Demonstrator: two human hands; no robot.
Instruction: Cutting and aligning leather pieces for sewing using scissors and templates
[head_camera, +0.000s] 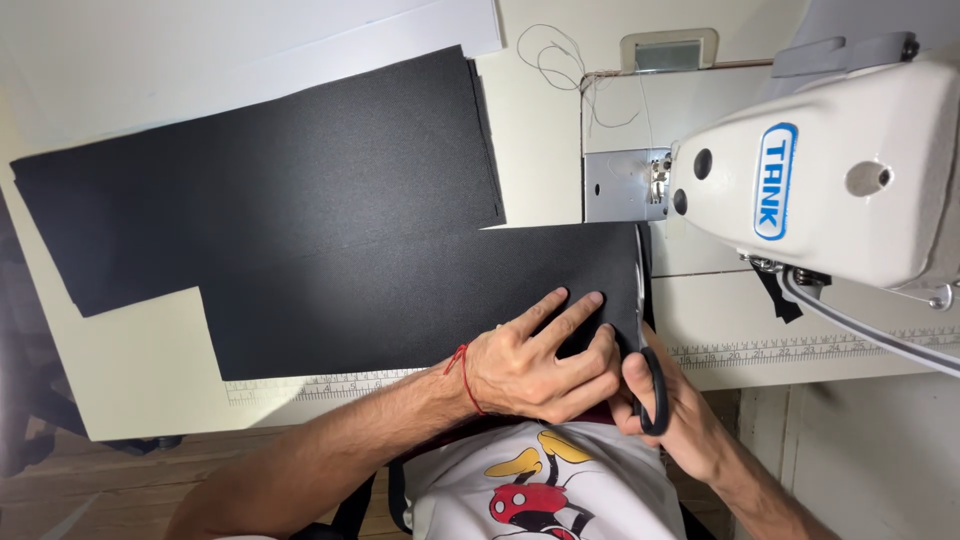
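My left hand (540, 362) lies flat, fingers spread, on the near right corner of a black fabric sheet (400, 300) on the cream table. My right hand (675, 405) grips black-handled scissors (645, 340), thumb through one loop, with the blades running up along the sheet's right edge. A red thread bracelet circles my left wrist. A larger stack of black sheets (270, 180) lies farther back and to the left, overlapping the near sheet.
A white sewing machine (830, 180) stands at the right, with its metal needle plate (620, 185) just beyond the sheet's far right corner. Loose thread (560, 60) lies behind it. A printed ruler strip (800, 348) runs along the table's front edge.
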